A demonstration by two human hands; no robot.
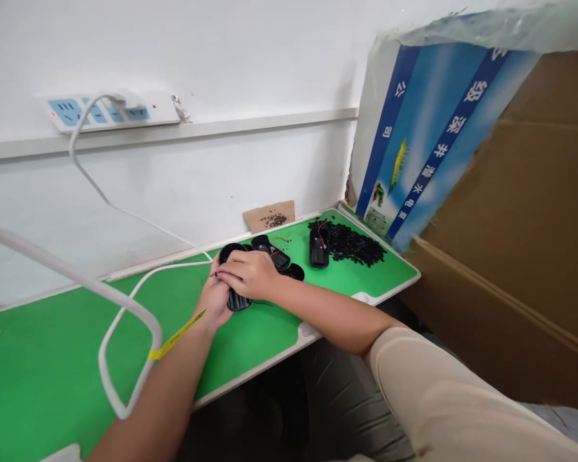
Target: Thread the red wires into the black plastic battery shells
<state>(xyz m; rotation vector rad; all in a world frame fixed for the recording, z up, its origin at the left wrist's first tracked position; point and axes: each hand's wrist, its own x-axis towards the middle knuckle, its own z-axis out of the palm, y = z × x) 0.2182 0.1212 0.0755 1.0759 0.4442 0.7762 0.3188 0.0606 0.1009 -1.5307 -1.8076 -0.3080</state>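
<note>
My left hand [215,300] is wrapped round a black ribbed plastic housing [239,301] above the green tabletop. Over it reaches my right hand [250,273], its thumb and finger pinched at a tiny dark piece [214,274] beside the left thumb. More black housings [278,256] lie just behind and right of my hands, with thin red wires on them. A separate black housing [318,249] with a red wire stands farther right, next to a pile of small black parts [359,245].
Cardboard with small dark bits [275,218] sits at the wall. A white cable [144,308] loops over my left forearm, near a yellow tag [177,335]. A power strip [110,110] is on the wall. Large cardboard [510,256] stands at the right.
</note>
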